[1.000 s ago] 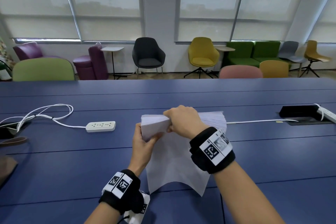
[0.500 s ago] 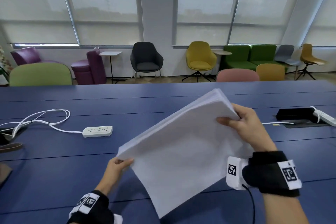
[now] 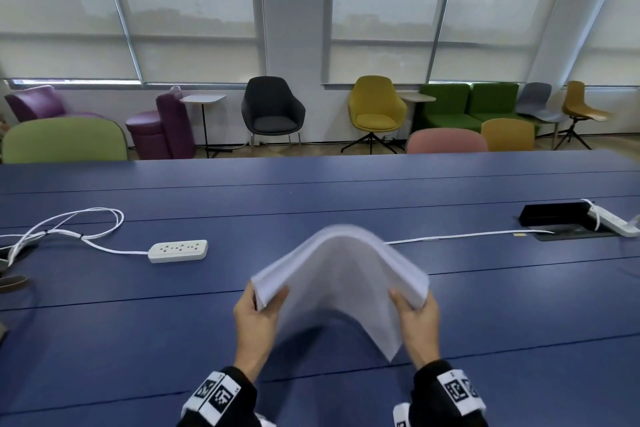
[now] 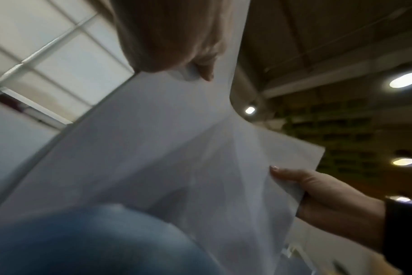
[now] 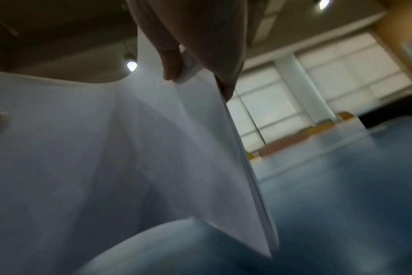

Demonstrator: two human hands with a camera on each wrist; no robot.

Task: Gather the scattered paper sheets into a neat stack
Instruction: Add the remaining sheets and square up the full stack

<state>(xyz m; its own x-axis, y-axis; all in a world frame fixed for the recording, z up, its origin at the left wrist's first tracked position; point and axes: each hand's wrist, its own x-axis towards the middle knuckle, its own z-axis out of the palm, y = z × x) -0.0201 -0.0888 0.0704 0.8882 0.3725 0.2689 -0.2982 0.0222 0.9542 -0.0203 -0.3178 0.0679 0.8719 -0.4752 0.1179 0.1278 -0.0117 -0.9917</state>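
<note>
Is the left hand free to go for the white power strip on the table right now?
Probably not yet. The left hand grips one end of the paper stack, the right hand the other. The path to the power strip looks open across the table.

Paper stack [image 3: 341, 274]: plain white sheets, gathered into one thick bundle. The stack is held clear above the blue tabletop [image 3: 138, 322], bowed upward into an arch with its crest at the centre and both side edges drooping. The left edge is gripped by the left hand [image 3: 258, 319]; the right edge by the right hand [image 3: 417, 319]. Sheet edges appear roughly aligned, slightly fanned at the right side.
</note>
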